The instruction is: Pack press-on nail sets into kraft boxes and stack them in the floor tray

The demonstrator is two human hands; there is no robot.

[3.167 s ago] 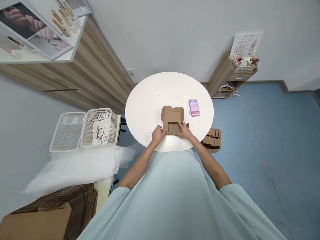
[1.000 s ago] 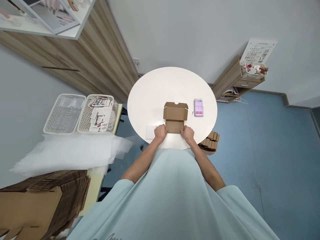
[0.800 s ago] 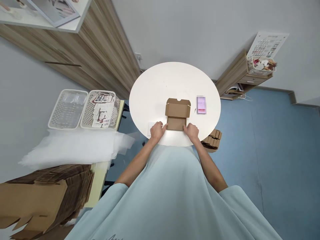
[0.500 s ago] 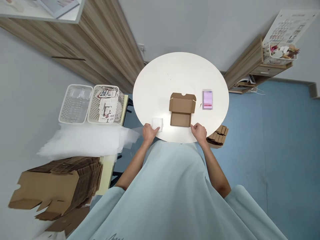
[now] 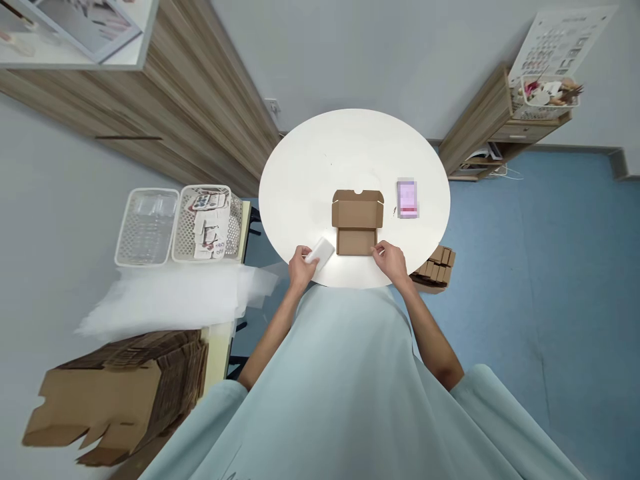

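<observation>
An open brown cardboard box (image 5: 357, 242) sits on the round white table (image 5: 300, 173), its lid laid back on the far side. My left hand (image 5: 301, 268) is closed on a flat white packet (image 5: 323, 252), held tilted just left of the box. What the packet contains does not show. At the box's front right corner, my right hand (image 5: 393, 260) has thumb and fingers pinched on its edge. A phone-sized item with a blurred pink screen (image 5: 407, 199) lies right of the box.
To the left, a side table holds two white baskets (image 5: 150, 227), one with printed cards, white wrapping sheets (image 5: 165, 300) and stacked flat cardboard boxes (image 5: 105, 400). Below the table's right edge stands a carton of folded small boxes (image 5: 436, 272). A wooden cabinet (image 5: 480, 120) stands far right.
My left hand has lifted the white packet off the table, turned it and brought it closer to the box. My right hand stays at the box's corner. The view has shifted slightly.
</observation>
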